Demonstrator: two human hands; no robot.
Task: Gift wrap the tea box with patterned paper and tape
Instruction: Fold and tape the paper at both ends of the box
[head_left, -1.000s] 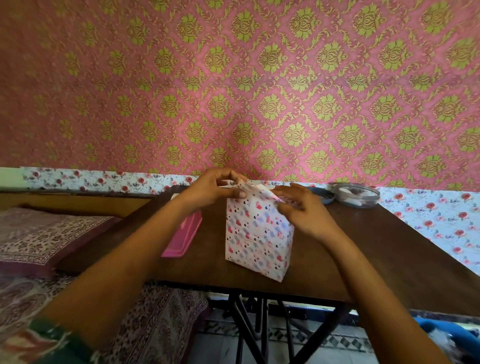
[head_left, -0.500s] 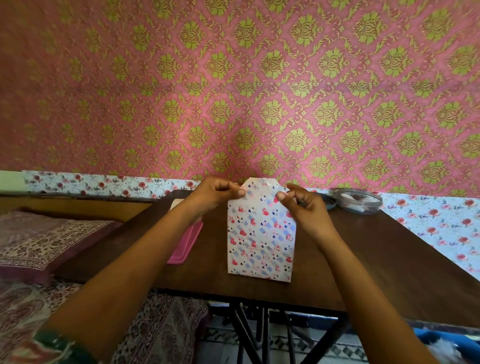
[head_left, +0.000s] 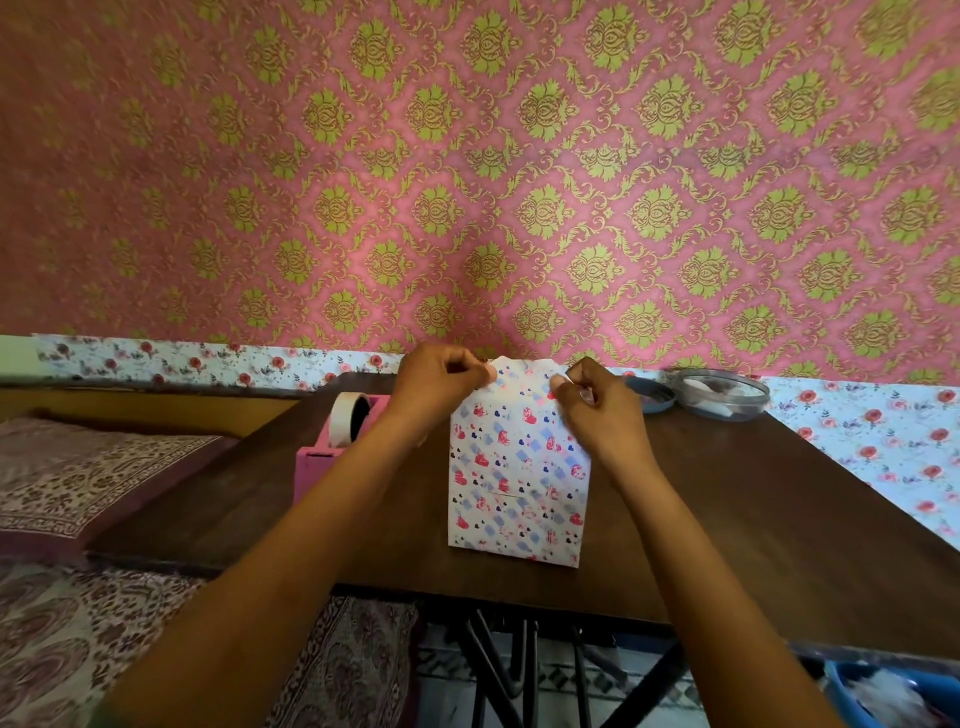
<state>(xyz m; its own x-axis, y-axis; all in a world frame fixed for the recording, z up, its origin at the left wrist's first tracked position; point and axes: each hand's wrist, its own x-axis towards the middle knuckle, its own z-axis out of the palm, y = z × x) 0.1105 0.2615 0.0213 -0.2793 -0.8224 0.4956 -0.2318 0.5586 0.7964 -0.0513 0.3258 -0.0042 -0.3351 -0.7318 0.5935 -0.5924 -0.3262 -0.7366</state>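
While the tea box (head_left: 517, 467) stands upright near the front edge of the dark wooden table (head_left: 753, 493), already covered in patterned paper (head_left: 519, 525) of white with red and blue hearts, we hold it by the top with both hands. Our left hand (head_left: 434, 387) sits at the box's upper left corner, fingers curled, thumb and forefinger pinching the paper there. Our right hand (head_left: 602, 410) mirrors it at the upper right corner, pinching the paper's edge in the same way with the other fingers folded toward the palm. Between the two hands the top flap (head_left: 522, 370) rises a little above the box (its upper edge looks slightly wavy, with the corners creased inward), so the box lies directly between and below our hands, its front face turned toward us. To the left of the box, just beyond our left wrist, a pink tape dispenser (head_left: 317, 462) rests on the table with a roll of pale tape (head_left: 345, 420) standing in it. Toward the back right of the table, close to the wall (head_left: 519, 208), a clear round container (head_left: 719, 397) sits just beside a darker round lid (head_left: 653, 396), both well apart from the box. A patterned bedspread (head_left: 78, 478) lies off to the left of the table.
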